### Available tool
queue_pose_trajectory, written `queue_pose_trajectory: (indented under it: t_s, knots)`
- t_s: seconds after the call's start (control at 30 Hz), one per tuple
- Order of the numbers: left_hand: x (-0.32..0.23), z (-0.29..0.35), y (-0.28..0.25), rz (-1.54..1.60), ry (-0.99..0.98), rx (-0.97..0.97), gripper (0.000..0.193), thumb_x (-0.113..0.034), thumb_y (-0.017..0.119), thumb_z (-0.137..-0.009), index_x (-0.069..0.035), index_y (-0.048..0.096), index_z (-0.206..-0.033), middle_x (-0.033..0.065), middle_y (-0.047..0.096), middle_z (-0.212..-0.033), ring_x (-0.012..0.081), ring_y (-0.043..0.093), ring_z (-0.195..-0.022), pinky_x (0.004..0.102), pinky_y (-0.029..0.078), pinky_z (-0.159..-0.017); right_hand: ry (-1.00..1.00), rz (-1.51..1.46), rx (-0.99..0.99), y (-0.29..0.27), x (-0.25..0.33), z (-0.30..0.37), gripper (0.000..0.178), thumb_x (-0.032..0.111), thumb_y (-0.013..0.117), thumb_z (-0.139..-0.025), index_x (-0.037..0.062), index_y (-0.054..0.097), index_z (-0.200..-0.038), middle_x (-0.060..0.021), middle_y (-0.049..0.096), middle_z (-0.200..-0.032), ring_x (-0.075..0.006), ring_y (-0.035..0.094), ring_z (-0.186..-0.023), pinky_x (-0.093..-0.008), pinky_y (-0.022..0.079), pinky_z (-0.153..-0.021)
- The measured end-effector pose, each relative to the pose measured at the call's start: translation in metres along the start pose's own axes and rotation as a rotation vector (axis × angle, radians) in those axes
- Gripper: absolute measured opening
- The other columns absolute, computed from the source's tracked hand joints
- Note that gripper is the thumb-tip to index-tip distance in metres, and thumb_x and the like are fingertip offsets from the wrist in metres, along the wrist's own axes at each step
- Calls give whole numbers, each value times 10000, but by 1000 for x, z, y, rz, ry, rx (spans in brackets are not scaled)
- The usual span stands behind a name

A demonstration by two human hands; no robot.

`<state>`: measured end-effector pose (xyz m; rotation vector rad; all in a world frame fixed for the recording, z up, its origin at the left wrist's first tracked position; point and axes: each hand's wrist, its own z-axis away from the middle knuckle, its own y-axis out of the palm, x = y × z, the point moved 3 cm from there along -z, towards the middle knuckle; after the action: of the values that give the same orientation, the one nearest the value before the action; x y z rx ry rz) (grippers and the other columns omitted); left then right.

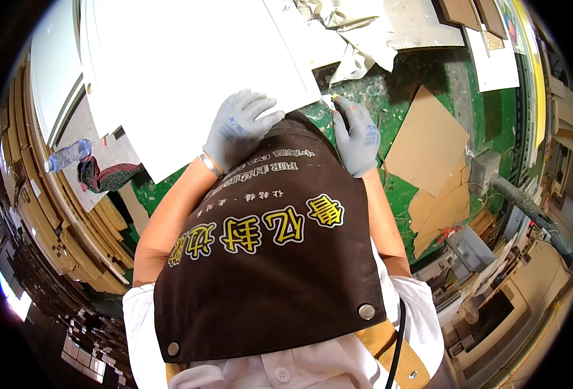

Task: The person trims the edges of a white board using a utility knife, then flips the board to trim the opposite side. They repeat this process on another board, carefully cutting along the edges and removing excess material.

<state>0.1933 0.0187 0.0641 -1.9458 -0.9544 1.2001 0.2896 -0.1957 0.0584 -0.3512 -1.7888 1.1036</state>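
Note:
A large white panel (pixel 215 58) lies in front of me, its near edge close to my brown apron. On that edge rests my left hand (pixel 240 126) in a grey work glove, open, with the fingers laid over the panel's surface. My right hand (pixel 358 133), gloved in the same grey, is just beyond the panel's near right corner. Its fingers are bent together around something small, with a bit of yellow and white (pixel 330 98) showing at the fingertips. What this small thing is, I cannot make out.
Crumpled pale sheeting (pixel 358 39) lies beyond the corner. Brown boards (pixel 427 139) lie on the green floor at right, near a grey metal post (pixel 520 194). At left are a plastic bottle (pixel 69 155), a dark patterned cloth (pixel 108 176) and stacked boards (pixel 72 220).

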Motion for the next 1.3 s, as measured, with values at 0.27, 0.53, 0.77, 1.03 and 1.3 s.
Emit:
queue_pose_trajectory:
  t_s: [0.27, 0.53, 0.77, 1.03, 1.3]
  knots:
    - [0, -1, -1, 7, -3, -8, 178, -88, 678, -744, -102, 698, -920, 88, 683, -964, 296, 643, -916, 410, 516, -757, 34, 23, 29, 1, 4, -2, 248, 158, 633, -902, 138, 671, -1146, -110, 669, -984, -298, 655, -881, -384, 532, -745]
    - [0, -1, 1, -5, -25, 26, 219, -74, 682, -727, -105, 703, -943, 94, 688, -979, 311, 649, -937, 422, 520, -779, 89, -80, -62, 11, 3, -10, 233, 139, 623, -908, 111, 664, -1135, -130, 658, -986, -323, 644, -901, -393, 520, -772]
    - [0, 0, 0, -7, -36, 37, 221, -80, 688, -728, -101, 704, -948, 92, 687, -995, 311, 646, -950, 424, 515, -787, 99, -62, 24, 0, -9, 7, 234, 149, 618, -913, 108, 664, -1138, -123, 666, -1036, -310, 647, -940, -387, 517, -818]
    - [2, -1, 1, -6, -30, 38, 223, -86, 689, -731, -103, 706, -952, 92, 687, -989, 309, 644, -928, 420, 515, -761, 58, -1, 45, 6, -5, 3, 238, 166, 614, -917, 128, 661, -1148, -106, 667, -1031, -305, 650, -918, -391, 526, -781]
    - [3, 0, 3, -1, -30, 45, 230, -86, 697, -713, -105, 690, -943, 89, 685, -980, 310, 643, -918, 417, 515, -746, 87, -73, -69, -1, -7, 8, 222, 156, 637, -904, 145, 682, -1121, -103, 677, -1003, -295, 659, -879, -388, 529, -760]
